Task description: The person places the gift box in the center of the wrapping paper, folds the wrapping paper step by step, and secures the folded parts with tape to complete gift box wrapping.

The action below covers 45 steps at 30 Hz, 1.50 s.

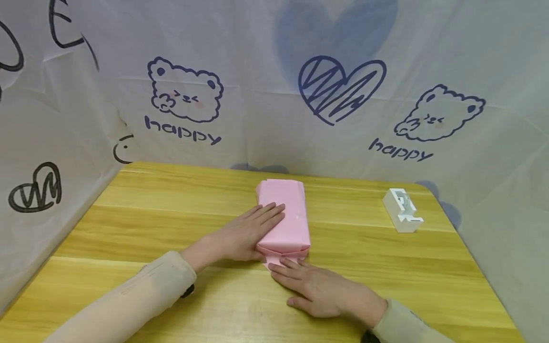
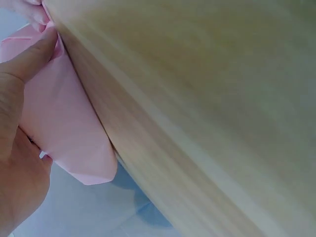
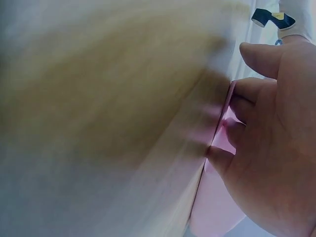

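Observation:
A box wrapped in pink paper lies on the wooden table, its near end showing folded layers. My left hand rests on the box's left part with fingers extended over the top, and its thumb reaches down by the near end. In the left wrist view that thumb lies along the pink paper's side. A flap of pink paper spreads flat on the table from the near end. With straight fingers, my right hand presses on this flap; the right wrist view shows its fingertips down against the paper.
A white tape dispenser stands on the right of the wooden table. Behind the table hangs a white cloth with drawn bears and hearts, and it continues along both sides.

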Tool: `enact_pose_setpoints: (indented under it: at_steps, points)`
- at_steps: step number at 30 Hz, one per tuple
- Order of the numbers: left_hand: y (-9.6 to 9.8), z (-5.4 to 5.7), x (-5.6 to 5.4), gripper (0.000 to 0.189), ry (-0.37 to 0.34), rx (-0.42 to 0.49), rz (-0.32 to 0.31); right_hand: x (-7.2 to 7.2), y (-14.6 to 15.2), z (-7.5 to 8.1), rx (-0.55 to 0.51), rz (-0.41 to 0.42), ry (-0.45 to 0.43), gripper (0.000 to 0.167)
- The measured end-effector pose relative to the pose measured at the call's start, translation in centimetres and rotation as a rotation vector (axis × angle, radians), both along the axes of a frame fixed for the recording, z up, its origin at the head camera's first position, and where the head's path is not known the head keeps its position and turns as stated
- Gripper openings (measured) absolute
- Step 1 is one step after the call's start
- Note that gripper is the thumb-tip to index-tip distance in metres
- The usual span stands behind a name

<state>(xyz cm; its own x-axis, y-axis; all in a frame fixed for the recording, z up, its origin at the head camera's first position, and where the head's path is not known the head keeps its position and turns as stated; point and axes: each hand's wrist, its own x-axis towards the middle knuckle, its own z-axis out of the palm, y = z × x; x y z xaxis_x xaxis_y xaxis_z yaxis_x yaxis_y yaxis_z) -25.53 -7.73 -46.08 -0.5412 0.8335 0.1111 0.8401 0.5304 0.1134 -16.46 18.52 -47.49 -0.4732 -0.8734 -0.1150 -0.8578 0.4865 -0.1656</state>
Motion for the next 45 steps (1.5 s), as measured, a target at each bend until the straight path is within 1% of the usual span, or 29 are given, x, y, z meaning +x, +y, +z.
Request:
enact_pose_setpoints:
  at_steps: [5,10,13,17,21,24,26,29,32,37,40,45]
  points:
    - [-0.2,-0.3,-0.1,0.109,0.02,0.002,-0.004,-0.2,0.0,0.2,-0.028,-0.012,-0.04,0.061]
    - [-0.1,-0.6,-0.2,0.106,0.042,-0.001,-0.003,-0.5,0.3,0.2,-0.102,-0.006,-0.069,0.061]
    - [0.0,-0.7,-0.2,0.105,0.049,-0.004,-0.004,-0.5,0.5,0.3,-0.12,-0.017,-0.071,0.062]
    - [0.0,-0.8,-0.3,0.105,0.044,-0.007,-0.001,-0.3,0.8,0.3,-0.088,-0.04,-0.047,0.061]
    - [0.0,-0.8,-0.3,0.105,0.035,-0.015,0.001,0.2,0.9,0.3,-0.008,-0.013,0.017,0.059]
    - [0.0,-0.7,-0.3,0.105,0.037,-0.02,0.001,0.6,0.8,0.2,0.052,0.001,0.053,0.061]
    - [0.1,-0.6,-0.3,0.106,0.036,-0.022,0.004,0.7,0.8,0.2,0.067,0.001,0.062,0.062]
    - [0.1,-0.5,-0.3,0.106,0.029,-0.029,0.009,0.8,0.8,0.3,0.056,-0.003,0.055,0.062]
    - [0.1,-0.5,-0.3,0.106,0.025,-0.029,0.008,0.8,0.7,0.5,0.039,-0.007,0.027,0.062]
    - [0.2,-0.6,-0.3,0.106,0.034,-0.017,-0.001,1.0,0.2,0.9,0.09,-0.035,0.002,0.059]
    - [0.0,-0.5,-0.3,0.107,0.026,-0.012,-0.009,1.2,0.0,0.9,0.119,-0.055,-0.01,0.06]
    - [-0.2,-0.3,-0.3,0.106,0.018,-0.012,-0.017,1.3,0.0,0.7,0.118,-0.069,-0.044,0.062]
